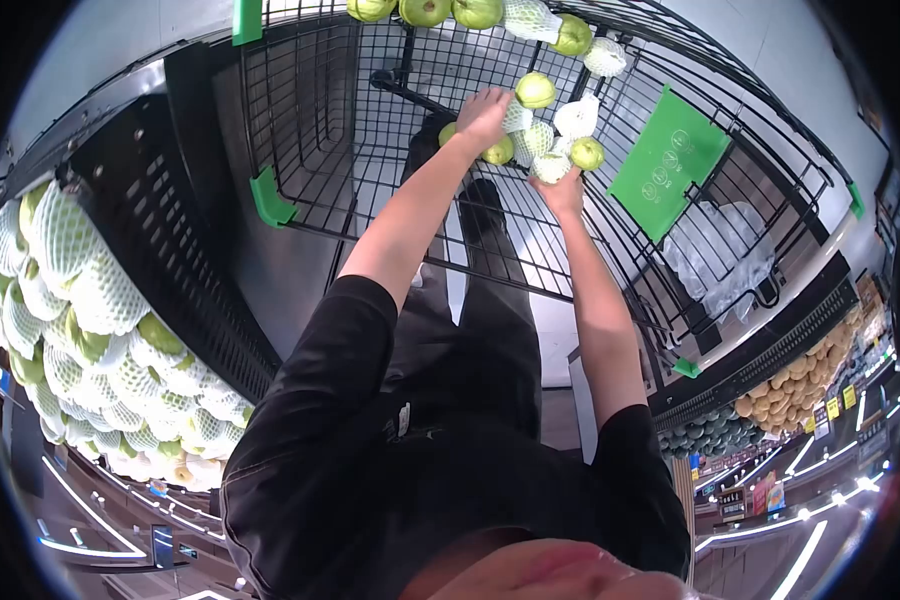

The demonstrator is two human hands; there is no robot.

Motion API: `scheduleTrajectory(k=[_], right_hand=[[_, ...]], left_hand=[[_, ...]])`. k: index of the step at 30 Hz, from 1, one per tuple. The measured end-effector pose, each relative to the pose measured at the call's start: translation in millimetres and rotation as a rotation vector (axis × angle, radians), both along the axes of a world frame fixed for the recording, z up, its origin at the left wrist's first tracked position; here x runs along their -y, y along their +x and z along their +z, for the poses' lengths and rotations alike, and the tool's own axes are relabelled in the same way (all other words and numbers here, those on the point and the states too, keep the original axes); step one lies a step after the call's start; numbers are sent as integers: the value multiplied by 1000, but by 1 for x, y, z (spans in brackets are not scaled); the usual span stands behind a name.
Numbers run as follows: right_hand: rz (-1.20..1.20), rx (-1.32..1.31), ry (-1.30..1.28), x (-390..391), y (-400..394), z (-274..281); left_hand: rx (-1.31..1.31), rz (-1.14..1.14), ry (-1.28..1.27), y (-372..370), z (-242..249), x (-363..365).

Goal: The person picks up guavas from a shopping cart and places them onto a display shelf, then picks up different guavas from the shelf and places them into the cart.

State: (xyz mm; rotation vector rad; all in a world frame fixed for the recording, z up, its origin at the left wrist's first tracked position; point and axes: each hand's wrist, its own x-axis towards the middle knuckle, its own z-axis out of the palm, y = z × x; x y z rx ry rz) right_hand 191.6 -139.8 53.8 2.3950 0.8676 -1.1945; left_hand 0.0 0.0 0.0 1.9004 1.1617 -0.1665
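Both my arms reach forward into a black wire shopping cart [320,130]. My left hand [482,115] rests on a cluster of green fruits, its fingers curled over one in a white foam net [516,117], with a bare green fruit [499,151] just beneath it. My right hand [567,190] grips another foam-netted fruit [550,167] from below. More green fruits lie around the hands, one bare [536,89] and one at the right [587,153]. A further row of green fruits [426,10] lies along the cart's far end.
A display bin [160,190] at the left holds several foam-netted green fruits [80,290]. The cart has a green flap [667,160] and green corner guards [270,198]. Clear plastic bags [715,250] lie at the right, and brown produce [795,385] is stacked beyond.
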Motion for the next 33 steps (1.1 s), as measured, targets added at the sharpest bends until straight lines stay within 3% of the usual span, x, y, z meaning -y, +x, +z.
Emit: scheduleTrajectory(k=[2, 3, 6, 9, 10, 11, 14, 16, 20, 25, 28, 33], right_hand=[[-12, 16, 49, 25, 0, 22], [-13, 1, 115, -25, -11, -37], [18, 95, 102, -17, -6, -1], [-55, -38, 317, -8, 9, 6], [-140, -196, 583, -15, 11, 25], [-259, -288, 640, -22, 10, 47], [-405, -505, 772, -36, 19, 83], [-406, -580, 854, -58, 21, 152], [-189, -467, 921, -89, 30, 298], [-74, -829, 1246, -110, 43, 437], [-84, -1056, 1268, -109, 47, 500], [196, -922, 1455, -98, 30, 560]], left_hand=[[31, 25, -17, 0, 29, 15], [-32, 2, 40, -8, -16, -34], [-89, -68, -50, 9, -7, -26], [-120, 24, -49, 9, 25, -35], [-121, 96, -65, 9, 37, -35], [-95, 171, -86, 8, 51, -35], [63, 356, -69, 3, 122, -49], [217, 455, -17, 0, 200, -56], [368, 523, 218, 1, 372, -53], [417, 573, 517, 15, 555, -12], [405, 659, 697, 21, 618, 21], [344, 727, 902, 16, 680, 72]])
